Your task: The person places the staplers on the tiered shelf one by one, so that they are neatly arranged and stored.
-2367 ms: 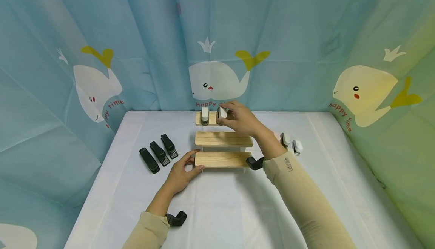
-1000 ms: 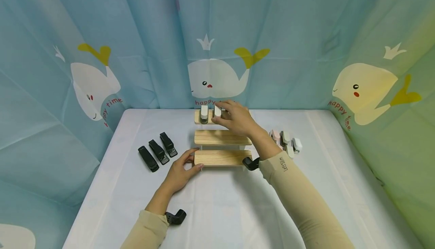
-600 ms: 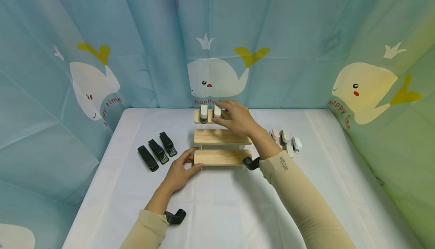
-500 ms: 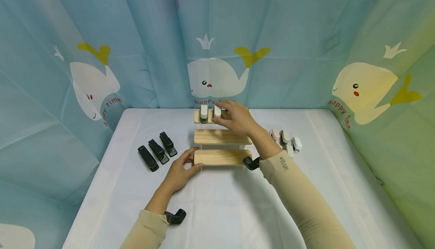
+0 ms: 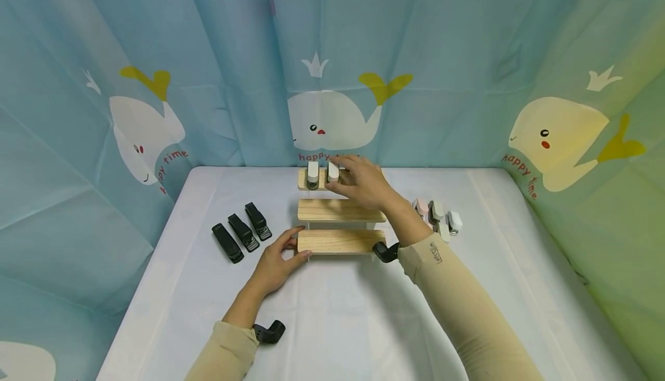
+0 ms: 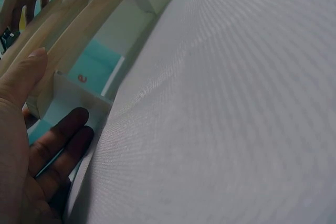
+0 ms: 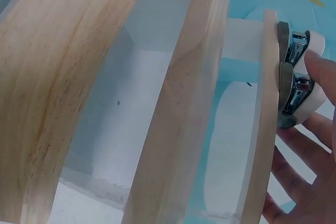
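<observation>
A three-tier wooden display stand (image 5: 340, 242) stands in the middle of the table. My left hand (image 5: 274, 266) grips the left end of its lowest board, thumb at the front edge and fingers around the end; the left wrist view shows the fingers by the side panel (image 6: 73, 95). On the top board, my right hand (image 5: 366, 183) holds a small white stapler (image 5: 333, 171) between thumb and fingers. In the right wrist view this stapler (image 7: 310, 106) sits with its grey base against the board. Just left of it stands a similar white stapler (image 5: 313, 174).
Three black staplers (image 5: 242, 232) lie in a slanted row left of the stand. Several small staplers, among them a pink one (image 5: 421, 207) and a white one (image 5: 454, 223), lie to the right, partly behind my right forearm. A whale-print curtain (image 5: 447, 40) hangs behind the table.
Since the oldest frame, my right hand has shifted slightly left with the white stapler, bringing it nearer the other one and upright. The left hand keeps its place. The last half second shows hardly any motion.
</observation>
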The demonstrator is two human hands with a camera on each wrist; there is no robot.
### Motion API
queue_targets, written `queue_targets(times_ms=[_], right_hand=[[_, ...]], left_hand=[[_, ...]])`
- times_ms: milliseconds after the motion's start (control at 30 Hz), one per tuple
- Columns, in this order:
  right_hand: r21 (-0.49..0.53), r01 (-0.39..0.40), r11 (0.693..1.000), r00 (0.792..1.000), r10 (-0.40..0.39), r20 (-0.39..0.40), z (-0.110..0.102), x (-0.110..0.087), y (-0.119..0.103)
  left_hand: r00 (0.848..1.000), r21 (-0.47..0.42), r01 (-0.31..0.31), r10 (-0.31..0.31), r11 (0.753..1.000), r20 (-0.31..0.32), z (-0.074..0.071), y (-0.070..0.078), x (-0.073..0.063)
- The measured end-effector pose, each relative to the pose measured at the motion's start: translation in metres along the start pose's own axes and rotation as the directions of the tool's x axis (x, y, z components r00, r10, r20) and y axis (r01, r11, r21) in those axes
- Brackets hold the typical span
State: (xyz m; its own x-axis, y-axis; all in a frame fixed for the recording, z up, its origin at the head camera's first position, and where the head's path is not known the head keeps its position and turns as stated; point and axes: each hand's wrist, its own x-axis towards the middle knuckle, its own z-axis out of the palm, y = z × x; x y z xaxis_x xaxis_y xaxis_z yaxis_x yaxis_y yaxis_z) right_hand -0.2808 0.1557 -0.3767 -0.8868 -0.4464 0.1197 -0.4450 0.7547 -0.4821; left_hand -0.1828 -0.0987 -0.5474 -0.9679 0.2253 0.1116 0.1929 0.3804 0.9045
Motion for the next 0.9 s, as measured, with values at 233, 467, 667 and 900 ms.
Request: queue_targets(times_ms=[233, 467, 667, 900], right_hand=[[0.028, -0.012, 1.0, 1.0, 0.011, 0.023, -0.002, -0.003, 0.001], [0.088, -0.015, 0.996, 0.999, 0.012, 0.033, -0.004, -0.007, 0.007], [0.161, -0.013, 0.987, 1.0, 0.009, 0.029, -0.007, -0.011, 0.014], [0.169, -0.02, 0.985, 1.0, 0.018, 0.016, -0.014, -0.018, 0.021]], left_hand=[[1.0, -0.003, 0.006, -0.006, 1.0, -0.004, 0.0, 0.0, -0.001], [1.0, -0.002, 0.018, -0.018, 1.0, -0.008, 0.001, 0.001, -0.001], [1.0, -0.004, 0.028, -0.028, 1.0, -0.011, 0.001, 0.002, -0.002], [1.0, 0.001, 0.02, -0.02, 1.0, -0.012, 0.0, 0.002, -0.002]])
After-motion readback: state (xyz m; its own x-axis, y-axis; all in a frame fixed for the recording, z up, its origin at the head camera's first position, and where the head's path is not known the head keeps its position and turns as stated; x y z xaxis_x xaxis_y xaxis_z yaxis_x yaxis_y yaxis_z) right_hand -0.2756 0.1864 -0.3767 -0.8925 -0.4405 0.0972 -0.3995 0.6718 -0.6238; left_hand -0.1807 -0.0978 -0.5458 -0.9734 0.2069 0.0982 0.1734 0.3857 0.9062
